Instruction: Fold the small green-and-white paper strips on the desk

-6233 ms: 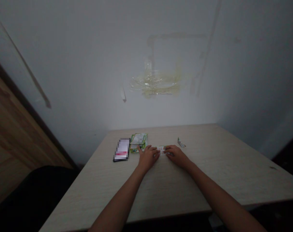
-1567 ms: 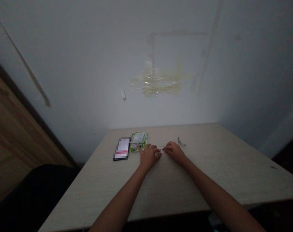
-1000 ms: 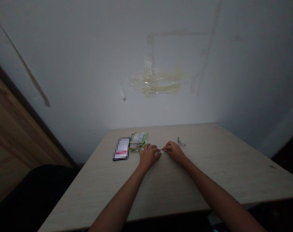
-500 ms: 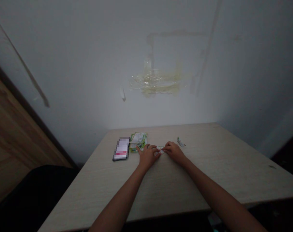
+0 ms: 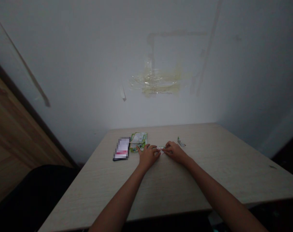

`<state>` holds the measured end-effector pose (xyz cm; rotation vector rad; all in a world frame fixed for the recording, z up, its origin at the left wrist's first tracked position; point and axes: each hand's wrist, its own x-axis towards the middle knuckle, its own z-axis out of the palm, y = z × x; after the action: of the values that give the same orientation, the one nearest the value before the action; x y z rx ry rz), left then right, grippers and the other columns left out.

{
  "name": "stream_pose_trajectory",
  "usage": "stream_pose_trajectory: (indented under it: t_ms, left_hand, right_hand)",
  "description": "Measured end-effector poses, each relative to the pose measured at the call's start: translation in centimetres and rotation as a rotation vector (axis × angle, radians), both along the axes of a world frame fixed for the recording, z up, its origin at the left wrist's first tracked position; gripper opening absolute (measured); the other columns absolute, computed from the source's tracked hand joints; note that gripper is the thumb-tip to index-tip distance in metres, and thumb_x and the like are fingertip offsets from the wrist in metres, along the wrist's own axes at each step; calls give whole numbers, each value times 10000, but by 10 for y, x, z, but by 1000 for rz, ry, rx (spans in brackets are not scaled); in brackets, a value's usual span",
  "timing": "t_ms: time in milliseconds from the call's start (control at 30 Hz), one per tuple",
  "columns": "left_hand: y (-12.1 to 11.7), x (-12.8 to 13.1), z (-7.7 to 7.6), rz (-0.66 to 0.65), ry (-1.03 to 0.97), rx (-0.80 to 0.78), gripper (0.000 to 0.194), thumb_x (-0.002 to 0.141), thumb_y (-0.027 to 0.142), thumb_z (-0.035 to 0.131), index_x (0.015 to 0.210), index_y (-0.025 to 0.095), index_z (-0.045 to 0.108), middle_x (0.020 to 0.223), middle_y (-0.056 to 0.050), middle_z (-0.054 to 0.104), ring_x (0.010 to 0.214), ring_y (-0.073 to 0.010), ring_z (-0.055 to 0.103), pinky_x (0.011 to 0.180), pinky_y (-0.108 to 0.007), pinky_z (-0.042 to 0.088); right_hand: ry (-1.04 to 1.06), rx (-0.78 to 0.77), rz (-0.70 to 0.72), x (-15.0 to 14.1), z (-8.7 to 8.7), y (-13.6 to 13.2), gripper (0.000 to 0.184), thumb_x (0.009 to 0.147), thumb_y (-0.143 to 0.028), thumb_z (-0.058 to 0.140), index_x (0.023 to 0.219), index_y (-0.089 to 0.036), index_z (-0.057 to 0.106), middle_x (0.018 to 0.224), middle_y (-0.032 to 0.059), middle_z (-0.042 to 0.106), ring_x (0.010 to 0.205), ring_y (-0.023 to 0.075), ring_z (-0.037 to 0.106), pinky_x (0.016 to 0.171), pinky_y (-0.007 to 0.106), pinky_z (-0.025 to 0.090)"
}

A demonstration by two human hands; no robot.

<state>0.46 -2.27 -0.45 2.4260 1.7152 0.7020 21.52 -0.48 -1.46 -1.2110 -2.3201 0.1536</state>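
Between my two hands, low over the table, is a small whitish plastic packet with a little green at its edge. My left hand pinches its left side, with the thumb and fingers closed on it. At its right side my right hand grips with bent fingers. The fingers cover most of the packet, so its full shape is hidden. Just beyond my left hand lies a pile of green-and-white plastic packets. A narrow, folded green-and-white packet rests on the table beyond my right hand.
A phone with a blurred, lit screen lies left of the pile. The pale wooden table meets a grey wall bearing peeling clear tape. A small dark mark shows near the table's right side.
Both hands stay in nearly the same place. The packet between my fingers has shifted slightly, and the fingertips have moved a little. Everything else looks the same.
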Motion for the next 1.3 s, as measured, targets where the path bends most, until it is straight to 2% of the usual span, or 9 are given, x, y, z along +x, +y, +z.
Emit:
stream_pose_trajectory:
  t_ms: [467,733,900,1133,1300]
  left_hand:
    - [2,2,1,11,11,19,173,841,492,618,950,418,731,1221,33,673,1251,-312,459,1048,-786,-39]
    - [0,2,2,9,4,12,177,843,486,620,964,415,729,1234,22,670,1253,-309,453,1054,-775,-50]
    - [0,3,2,25,26,-1,202,830,494,631,991,413,725,1260,21,654,1273,-307,439,1078,-758,-6]
    - [0,2,2,-34,-22,38,158,832,433,653,967,394,724,1230,28,669,1296,-303,421,1088,-746,-58]
    - [-2,3,6,-70,21,71,151,851,415,636,961,395,736,1195,13,691,1265,-298,448,1086,-743,-61]
  right_hand:
    - [-21,-13,43,4,-3,6,259,935,-356,557,1135,-309,715,1030,74,597,977,200,531,869,325,419]
    - [5,-18,37,3,-4,7,253,932,-367,559,1095,-288,736,1002,77,601,950,196,537,861,329,428]
    - [16,-21,33,3,-3,5,241,923,-346,575,1098,-297,733,1014,70,604,957,194,540,860,322,428]
    - [68,-16,15,2,-4,4,228,910,-305,598,1093,-304,733,1010,63,610,959,191,548,872,319,435]
    - [79,-17,1,2,-7,6,218,898,-290,614,1076,-302,739,1020,60,617,967,188,557,881,326,441]
